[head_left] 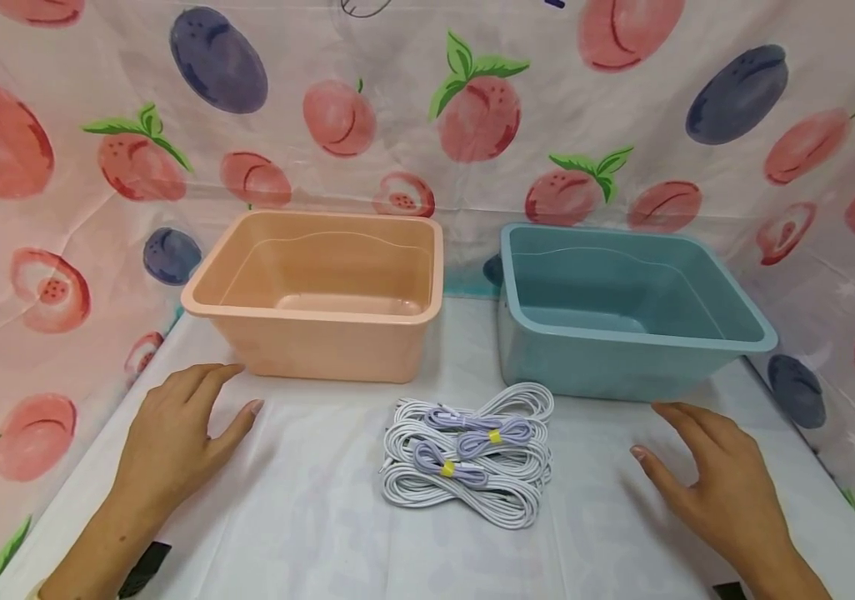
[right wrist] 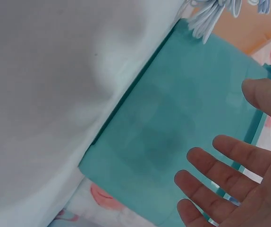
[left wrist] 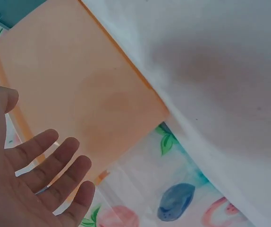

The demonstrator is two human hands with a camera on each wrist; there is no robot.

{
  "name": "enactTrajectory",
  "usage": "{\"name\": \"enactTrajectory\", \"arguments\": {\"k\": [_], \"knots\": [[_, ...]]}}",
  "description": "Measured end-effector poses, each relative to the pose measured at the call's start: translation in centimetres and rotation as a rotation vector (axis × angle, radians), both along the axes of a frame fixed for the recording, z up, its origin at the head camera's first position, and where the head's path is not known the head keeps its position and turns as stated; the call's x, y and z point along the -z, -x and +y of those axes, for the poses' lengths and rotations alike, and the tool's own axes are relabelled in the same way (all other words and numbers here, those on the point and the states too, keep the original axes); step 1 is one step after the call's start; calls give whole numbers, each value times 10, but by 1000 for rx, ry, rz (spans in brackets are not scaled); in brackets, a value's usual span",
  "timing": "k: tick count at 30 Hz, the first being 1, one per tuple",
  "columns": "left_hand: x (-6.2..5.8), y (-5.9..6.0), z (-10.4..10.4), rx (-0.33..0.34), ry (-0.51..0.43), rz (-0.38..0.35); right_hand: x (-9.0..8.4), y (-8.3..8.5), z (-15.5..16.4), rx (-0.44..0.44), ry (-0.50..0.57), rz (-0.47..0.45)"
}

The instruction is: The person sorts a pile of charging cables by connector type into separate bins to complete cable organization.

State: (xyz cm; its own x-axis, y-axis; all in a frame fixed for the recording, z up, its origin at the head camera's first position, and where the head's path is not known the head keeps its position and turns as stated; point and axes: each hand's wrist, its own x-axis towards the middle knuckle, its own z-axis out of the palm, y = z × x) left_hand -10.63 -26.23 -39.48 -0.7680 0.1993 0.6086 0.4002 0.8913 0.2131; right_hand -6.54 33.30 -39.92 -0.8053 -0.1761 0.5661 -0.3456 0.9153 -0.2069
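Note:
A pile of coiled white cables [head_left: 465, 492] lies on the table in the head view. On top of it rest lilac cable coils [head_left: 438, 463] bound with yellow ties. Behind the pile stand an orange plastic bin [head_left: 322, 346] on the left and a teal bin [head_left: 607, 367] on the right; no contents show in either. My left hand [head_left: 180, 433] holds nothing, fingers spread, near the orange bin's front left corner. To the right of the cables, my right hand [head_left: 723, 479] is also bare, fingers relaxed, in front of the teal bin.
A white cloth [head_left: 307, 508] covers the table. Fruit-printed fabric [head_left: 397, 100] hangs behind the bins and along both sides. A dark strap piece [head_left: 144, 569] shows by the left wrist.

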Motion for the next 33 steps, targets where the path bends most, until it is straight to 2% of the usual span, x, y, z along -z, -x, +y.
{"name": "enactTrajectory", "arguments": {"k": [9,20,27,33], "knots": [[-9,8,10,33,-4,44,-7,3,-15,-31,-35,-18],[-22,17,21,80,-5,107,-15,11,-36,-116,-42,3],[-30,25,28,111,-39,182,-19,15,-51,-160,-30,0],[-40,33,34,130,-35,176,-20,21,-63,-214,-21,-9]]}}
